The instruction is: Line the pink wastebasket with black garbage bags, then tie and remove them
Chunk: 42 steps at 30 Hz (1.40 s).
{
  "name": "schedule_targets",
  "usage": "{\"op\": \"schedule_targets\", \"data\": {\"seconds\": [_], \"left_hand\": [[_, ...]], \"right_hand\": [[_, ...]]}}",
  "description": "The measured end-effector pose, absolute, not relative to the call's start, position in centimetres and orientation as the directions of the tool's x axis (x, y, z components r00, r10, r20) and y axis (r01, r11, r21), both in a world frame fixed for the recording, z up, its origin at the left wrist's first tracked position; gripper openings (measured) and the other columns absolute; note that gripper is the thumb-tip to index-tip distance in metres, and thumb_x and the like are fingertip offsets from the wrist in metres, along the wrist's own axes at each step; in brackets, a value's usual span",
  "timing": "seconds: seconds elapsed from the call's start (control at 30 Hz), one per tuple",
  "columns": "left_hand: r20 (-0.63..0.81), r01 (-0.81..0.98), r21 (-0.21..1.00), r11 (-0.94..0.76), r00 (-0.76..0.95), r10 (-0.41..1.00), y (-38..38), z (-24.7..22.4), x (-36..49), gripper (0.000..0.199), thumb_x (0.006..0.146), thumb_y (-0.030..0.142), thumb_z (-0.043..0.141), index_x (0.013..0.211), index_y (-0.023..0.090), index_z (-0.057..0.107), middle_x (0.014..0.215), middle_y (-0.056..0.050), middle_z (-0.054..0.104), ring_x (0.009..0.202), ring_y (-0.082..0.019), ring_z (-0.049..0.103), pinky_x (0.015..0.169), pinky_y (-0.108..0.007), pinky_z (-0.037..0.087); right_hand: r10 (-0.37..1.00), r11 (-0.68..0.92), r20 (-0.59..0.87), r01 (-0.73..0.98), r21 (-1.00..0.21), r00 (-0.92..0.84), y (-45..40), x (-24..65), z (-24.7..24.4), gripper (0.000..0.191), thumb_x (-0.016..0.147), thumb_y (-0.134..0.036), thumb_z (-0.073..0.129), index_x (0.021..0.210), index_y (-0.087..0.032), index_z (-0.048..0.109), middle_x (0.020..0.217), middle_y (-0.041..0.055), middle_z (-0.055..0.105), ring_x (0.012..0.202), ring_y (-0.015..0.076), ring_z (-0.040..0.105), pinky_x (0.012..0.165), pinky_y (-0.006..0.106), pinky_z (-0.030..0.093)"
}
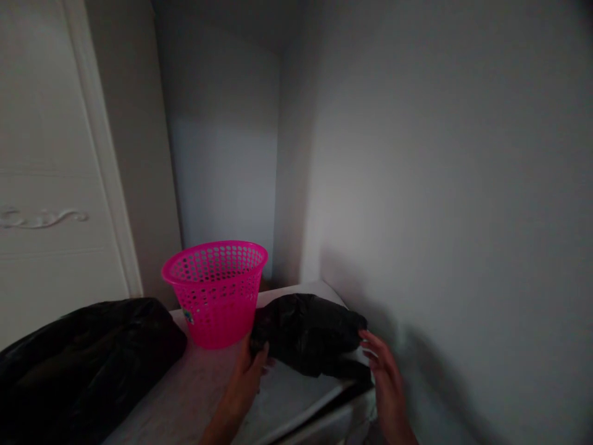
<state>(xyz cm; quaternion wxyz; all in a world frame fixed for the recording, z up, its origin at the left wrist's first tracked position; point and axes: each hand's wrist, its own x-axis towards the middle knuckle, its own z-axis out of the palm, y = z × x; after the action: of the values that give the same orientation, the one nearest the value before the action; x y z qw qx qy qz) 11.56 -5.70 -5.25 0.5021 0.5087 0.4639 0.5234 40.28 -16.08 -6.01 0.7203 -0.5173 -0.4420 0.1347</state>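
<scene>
A black plastic bag (308, 330), bunched and crinkled, lies on a pale flat surface (194, 395) against the wall. At its left end my left hand (245, 377) has the thumb and fingers closed round the plastic. My right hand (386, 377) is at the opposite end, its fingers stretched out and the tips against the bag's edge. Just left of the bag stands a bright pink plastic basket (222, 315) with a perforated wall, upright. What the bag contains is hidden.
A larger dark plastic bag (88, 364) fills the lower left. Behind it stands a white wardrobe (50, 136) with a carved ornament. A plain grey wall (440, 185) rises along the right. A dark gap (319, 411) runs along the surface's near edge.
</scene>
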Motion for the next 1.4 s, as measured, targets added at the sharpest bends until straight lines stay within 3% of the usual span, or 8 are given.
{"op": "schedule_targets", "data": {"seconds": [0.1, 0.23, 0.5, 0.7, 0.87, 1.07, 1.2, 1.4], "left_hand": [[0.159, 0.042, 0.986, -0.163, 0.085, 0.984, -7.7, -6.0, 10.7, 0.086, 0.087, 0.064, 0.067, 0.158, 0.023, 0.04, 0.146, -0.018, 0.066, 0.111, -0.031, 0.075, 0.085, -0.04, 0.062], [0.337, 0.238, 0.918, -0.317, -0.046, 0.94, -9.9, -7.3, 10.0, 0.075, 0.094, 0.058, 0.057, 0.157, 0.022, 0.04, 0.157, -0.02, 0.055, 0.129, -0.034, 0.066, 0.099, -0.048, 0.058], [0.63, 0.698, 0.604, -0.385, -0.122, 0.767, -12.3, -5.7, -0.5, 0.049, 0.097, 0.049, 0.054, 0.138, 0.024, 0.058, 0.141, -0.015, 0.068, 0.127, -0.034, 0.067, 0.107, -0.054, 0.055], [0.763, 0.96, 0.253, -0.118, -0.123, 0.635, -14.7, -2.8, -7.5, 0.051, 0.1, 0.042, 0.047, 0.143, 0.02, 0.06, 0.143, -0.018, 0.067, 0.126, -0.039, 0.063, 0.111, -0.057, 0.046], [0.741, 0.988, 0.135, 0.075, -0.151, 0.655, -15.4, -2.4, -9.0, 0.062, 0.101, 0.038, 0.041, 0.16, 0.022, 0.046, 0.164, -0.015, 0.05, 0.14, -0.041, 0.053, 0.12, -0.06, 0.035], [0.547, 0.986, 0.077, 0.149, -0.166, 0.82, -14.0, -3.3, -11.3, 0.058, 0.1, 0.032, 0.038, 0.154, 0.02, 0.056, 0.149, -0.014, 0.068, 0.136, -0.034, 0.06, 0.116, -0.055, 0.04], [0.327, 0.981, 0.05, 0.186, -0.192, 0.925, -12.8, -3.1, -12.6, 0.055, 0.099, 0.033, 0.036, 0.14, 0.016, 0.068, 0.14, -0.016, 0.073, 0.133, -0.038, 0.064, 0.105, -0.055, 0.05], [0.297, 0.853, 0.416, 0.316, -0.456, 0.839, -13.0, -1.1, -13.8, 0.064, 0.102, 0.042, 0.024, 0.137, 0.01, 0.067, 0.101, -0.02, 0.083, 0.09, -0.039, 0.08, 0.077, -0.046, 0.059]], "right_hand": [[0.736, 0.395, 0.664, 0.712, -0.581, 0.133, -15.9, 39.4, -2.9, 0.075, 0.082, -0.055, 0.08, 0.15, -0.032, 0.06, 0.167, 0.0124, 0.045, 0.153, 0.0416, 0.04, 0.125, 0.063, 0.029], [0.882, 0.339, 0.416, 0.91, -0.239, -0.22, -12.6, 36.4, -0.9, 0.104, 0.067, -0.049, 0.096, 0.159, -0.042, 0.047, 0.179, 0.0119, 0.018, 0.159, 0.0477, 0.026, 0.125, 0.071, 0.019], [0.936, 0.054, 0.348, 0.999, 0.005, -0.053, -7.5, 35.2, -2.1, 0.071, 0.086, -0.02, 0.073, 0.154, -0.026, 0.055, 0.145, 0.0196, 0.062, 0.134, 0.0427, 0.054, 0.109, 0.057, 0.045], [0.922, -0.153, 0.376, 0.979, 0.133, 0.093, -5.6, 38.0, -1.7, 0.051, 0.094, -0.022, 0.065, 0.145, -0.02, 0.063, 0.125, 0.0199, 0.066, 0.123, 0.0393, 0.057, 0.091, 0.046, 0.053], [0.906, -0.258, 0.375, 0.959, 0.116, 0.198, -4.3, 39.4, -0.9, 0.042, 0.099, -0.029, 0.064, 0.139, -0.016, 0.066, 0.124, 0.0232, 0.066, 0.117, 0.0391, 0.062, 0.082, 0.042, 0.055], [0.943, -0.251, 0.243, 0.966, 0.06, 0.23, -5.4, 37.4, 1.6, 0.082, 0.086, -0.033, 0.08, 0.159, -0.024, 0.045, 0.147, 0.0226, 0.058, 0.124, 0.0438, 0.064, 0.089, 0.052, 0.057], [0.933, -0.166, 0.331, 0.985, 0.057, 0.138, -7.2, 34.3, 3.3, 0.075, 0.092, -0.036, 0.074, 0.159, -0.017, 0.047, 0.155, 0.0275, 0.053, 0.131, 0.0479, 0.061, 0.1, 0.06, 0.053], [0.903, 0.308, 0.381, 0.918, -0.249, -0.199, -8.7, 29.1, 2.8, 0.056, 0.094, -0.031, 0.072, 0.148, -0.024, 0.06, 0.152, 0.0181, 0.06, 0.136, 0.0399, 0.06, 0.114, 0.056, 0.047]]}}
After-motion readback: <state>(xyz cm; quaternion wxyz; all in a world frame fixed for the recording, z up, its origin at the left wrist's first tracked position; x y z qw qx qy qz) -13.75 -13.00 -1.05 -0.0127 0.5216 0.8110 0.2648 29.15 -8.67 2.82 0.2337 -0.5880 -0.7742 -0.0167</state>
